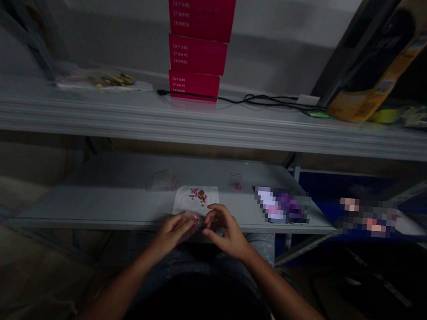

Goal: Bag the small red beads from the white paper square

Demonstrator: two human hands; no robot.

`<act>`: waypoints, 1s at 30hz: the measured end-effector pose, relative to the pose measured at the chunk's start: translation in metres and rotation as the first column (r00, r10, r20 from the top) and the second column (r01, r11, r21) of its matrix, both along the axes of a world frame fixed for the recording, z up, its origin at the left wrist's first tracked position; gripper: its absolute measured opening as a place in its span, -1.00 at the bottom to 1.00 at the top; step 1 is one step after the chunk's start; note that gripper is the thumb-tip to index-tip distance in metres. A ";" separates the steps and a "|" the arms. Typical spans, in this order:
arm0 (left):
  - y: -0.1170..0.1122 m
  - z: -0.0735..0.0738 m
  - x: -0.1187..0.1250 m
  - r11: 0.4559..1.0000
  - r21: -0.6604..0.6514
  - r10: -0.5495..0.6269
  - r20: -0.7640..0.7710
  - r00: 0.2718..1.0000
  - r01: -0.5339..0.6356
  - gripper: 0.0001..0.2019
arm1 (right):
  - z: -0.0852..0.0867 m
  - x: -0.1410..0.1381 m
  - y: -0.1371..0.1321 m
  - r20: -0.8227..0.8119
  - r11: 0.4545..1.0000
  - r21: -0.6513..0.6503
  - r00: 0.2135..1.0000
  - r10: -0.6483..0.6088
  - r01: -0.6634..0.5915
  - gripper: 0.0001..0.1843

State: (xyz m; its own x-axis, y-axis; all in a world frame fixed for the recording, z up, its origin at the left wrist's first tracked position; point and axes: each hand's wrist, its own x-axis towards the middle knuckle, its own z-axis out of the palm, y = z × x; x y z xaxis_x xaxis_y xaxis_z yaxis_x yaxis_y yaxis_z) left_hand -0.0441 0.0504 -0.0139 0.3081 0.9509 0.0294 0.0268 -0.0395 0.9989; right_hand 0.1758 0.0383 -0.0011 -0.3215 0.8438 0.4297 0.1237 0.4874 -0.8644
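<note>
My left hand point(171, 232) pinches a small clear plastic bag point(194, 219) at the front edge of the lower shelf. Close by on the right, my right hand point(228, 235) is held with its thumb and fingers curved apart, and I see nothing in it. Just beyond both hands lies a white sheet point(182, 198). Small pink and brownish-gold pieces point(200, 195), bead-like, are scattered on it. Farther back to the right is a little clear bag point(237, 182) with several pink pieces at its bottom. Dim light hides finer detail.
More clear bags point(162, 181) lie left of the sheet. A blurred-out lit object point(279, 205) rests at the right. Above, the upper shelf point(127, 120) holds three stacked red boxes point(197, 56), a black cable point(265, 101), a bag of yellow-black items point(116, 79) and a yellow package point(356, 105).
</note>
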 end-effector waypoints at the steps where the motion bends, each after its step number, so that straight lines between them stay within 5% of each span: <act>1: 0.009 0.005 -0.006 0.998 0.054 0.037 -0.060 0.998 -0.034 -0.64 | 0.001 0.000 0.010 0.000 0.999 0.044 1.000 -0.027 0.027 -0.36; 5: 0.055 0.029 -0.031 0.937 0.346 0.184 -0.367 0.912 -0.050 -0.69 | 0.005 -0.005 0.060 0.214 0.962 0.257 0.965 -0.151 0.094 -0.30; 8: 0.085 0.046 -0.040 0.834 0.524 0.276 -0.669 0.690 0.174 -0.71 | 0.002 -0.015 0.093 0.425 0.945 0.327 0.894 -0.140 -0.008 -0.10; 12: 0.105 0.065 -0.035 0.707 0.482 0.297 -0.866 0.402 0.517 -0.77 | -0.013 -0.030 0.108 0.549 0.936 0.345 0.824 -0.141 -0.070 0.04; 18: 0.118 0.077 -0.021 0.619 0.359 0.288 -0.931 0.223 0.699 -0.79 | -0.023 -0.035 0.107 0.644 0.936 0.339 0.749 -0.156 -0.097 -0.01; 25: 0.124 0.086 -0.016 0.608 0.279 0.255 -0.955 0.150 0.743 -0.78 | -0.021 -0.034 0.108 0.716 0.932 0.339 0.677 -0.169 -0.126 0.01; 30: 0.132 0.094 -0.026 0.678 0.230 0.006 -0.952 0.307 0.698 -0.74 | -0.022 -0.034 0.106 0.722 0.936 0.331 0.671 -0.168 -0.121 -0.02</act>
State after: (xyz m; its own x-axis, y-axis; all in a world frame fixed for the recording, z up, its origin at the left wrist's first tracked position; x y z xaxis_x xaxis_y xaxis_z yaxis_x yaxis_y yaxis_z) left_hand -0.0700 0.1826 0.0806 0.7778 0.6248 -0.0686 0.6263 -0.7610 0.1691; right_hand 0.1421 0.1446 -0.0232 -0.6323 0.7108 0.3083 0.6561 0.7029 -0.2748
